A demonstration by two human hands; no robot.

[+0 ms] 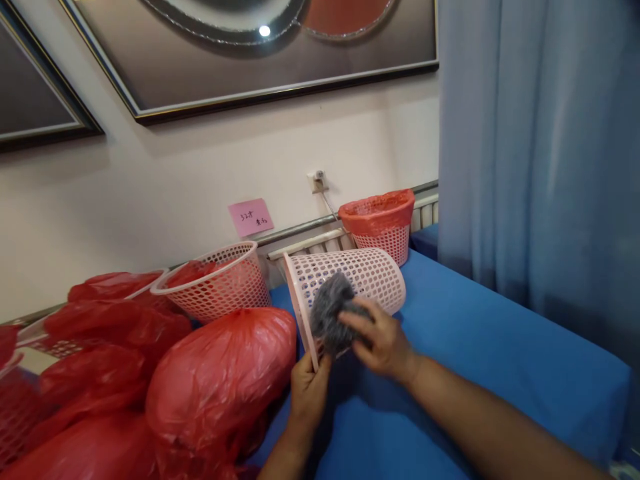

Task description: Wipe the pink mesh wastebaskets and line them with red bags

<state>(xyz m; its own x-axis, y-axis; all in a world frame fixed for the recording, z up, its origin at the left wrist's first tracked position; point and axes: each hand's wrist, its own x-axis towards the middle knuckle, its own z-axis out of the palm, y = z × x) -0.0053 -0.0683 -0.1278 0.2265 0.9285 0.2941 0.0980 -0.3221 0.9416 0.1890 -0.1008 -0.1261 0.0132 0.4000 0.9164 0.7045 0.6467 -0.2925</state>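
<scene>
A pale pink mesh basket (373, 273) lies on its side on the blue surface (480, 353), its open rim toward me. My left hand (307, 390) grips the lower rim of that basket, fingers closed round it. My right hand (383, 340) is closed on a grey fuzzy cloth (330, 310) and presses it against the basket's wall near the rim.
Another pink mesh basket (220, 283) tilts at the left, among several baskets covered in red plastic bags (220, 380). A basket lined with a red bag (383, 223) stands upright at the back. A blue curtain (540, 153) hangs at right. A pink note (250, 217) sticks on the wall.
</scene>
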